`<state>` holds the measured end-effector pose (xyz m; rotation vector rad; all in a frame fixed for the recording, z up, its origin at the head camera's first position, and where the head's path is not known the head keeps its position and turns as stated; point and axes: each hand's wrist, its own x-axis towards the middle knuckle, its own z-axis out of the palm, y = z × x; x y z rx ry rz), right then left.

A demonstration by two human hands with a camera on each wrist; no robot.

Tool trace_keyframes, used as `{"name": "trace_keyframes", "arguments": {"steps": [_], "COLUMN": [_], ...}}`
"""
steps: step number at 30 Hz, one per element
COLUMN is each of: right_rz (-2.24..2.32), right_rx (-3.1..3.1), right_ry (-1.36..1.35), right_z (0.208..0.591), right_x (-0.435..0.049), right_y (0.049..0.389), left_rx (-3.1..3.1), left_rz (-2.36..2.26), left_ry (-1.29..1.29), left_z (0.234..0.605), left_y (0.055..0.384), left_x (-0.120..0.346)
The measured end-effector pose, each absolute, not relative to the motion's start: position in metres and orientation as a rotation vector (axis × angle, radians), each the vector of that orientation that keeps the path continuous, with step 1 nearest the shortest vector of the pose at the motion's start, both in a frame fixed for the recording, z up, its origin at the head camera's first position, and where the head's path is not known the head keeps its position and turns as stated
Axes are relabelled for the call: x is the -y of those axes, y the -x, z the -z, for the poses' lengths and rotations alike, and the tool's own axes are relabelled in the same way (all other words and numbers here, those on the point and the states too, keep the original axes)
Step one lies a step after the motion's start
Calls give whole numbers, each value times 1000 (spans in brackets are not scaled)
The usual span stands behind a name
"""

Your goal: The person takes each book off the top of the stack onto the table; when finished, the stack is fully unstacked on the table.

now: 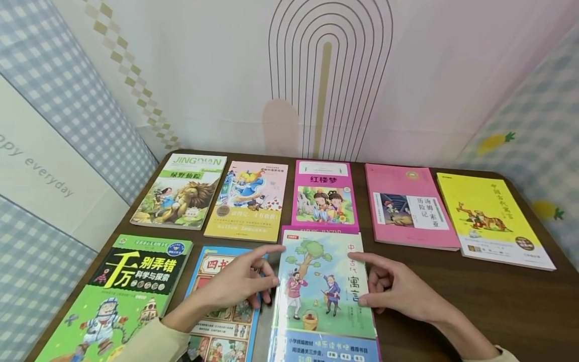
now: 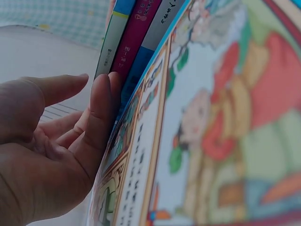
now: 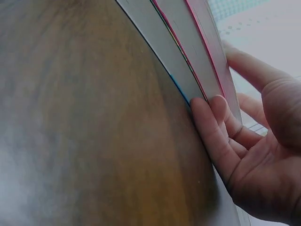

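Note:
A short stack of books lies between the two hands. Its top book (image 1: 316, 291) has a pale blue-green cover with a tree and two figures; edges of the books under it show in both wrist views. My left hand (image 1: 239, 279) is at the stack's left side, thumb and forefinger extended toward the top book's edge, its other fingers by the spines (image 2: 124, 59). On the opposite side, my right hand (image 1: 402, 291) touches the top book's edge with thumb and forefinger. Its other fingers rest against the page edges (image 3: 188, 70).
Behind the stack lie a magenta book (image 1: 323, 196), a pink book (image 1: 411, 206), a yellow book (image 1: 495, 221), a pink-and-yellow book (image 1: 249, 201) and a lion-cover book (image 1: 178, 191). A blue-bordered book (image 1: 221, 322) and a green book (image 1: 117, 301) lie left on the dark wooden table (image 1: 511, 301).

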<state>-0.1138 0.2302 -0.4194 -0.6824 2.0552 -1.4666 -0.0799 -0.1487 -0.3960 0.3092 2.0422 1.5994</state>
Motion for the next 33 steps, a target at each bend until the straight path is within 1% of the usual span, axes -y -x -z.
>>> {"name": "trace_keyframes", "arguments": {"steps": [7, 15, 26, 33], "right_rz": [1448, 1489, 1703, 1736], "right_rx": [-2038, -1904, -1469, -1420], "right_ry": [621, 509, 520, 521], "right_z": [415, 416, 428, 427], "right_x": [-234, -250, -267, -266], "right_y": [111, 103, 100, 97], "left_rx": [-1993, -2015, -2041, -2101], "left_rz": [-1618, -1562, -1475, -1405], "left_ry": [-294, -281, -348, -359], "left_z": [398, 400, 402, 400], "left_y": [83, 84, 85, 85], "left_x": [146, 141, 138, 136]}}
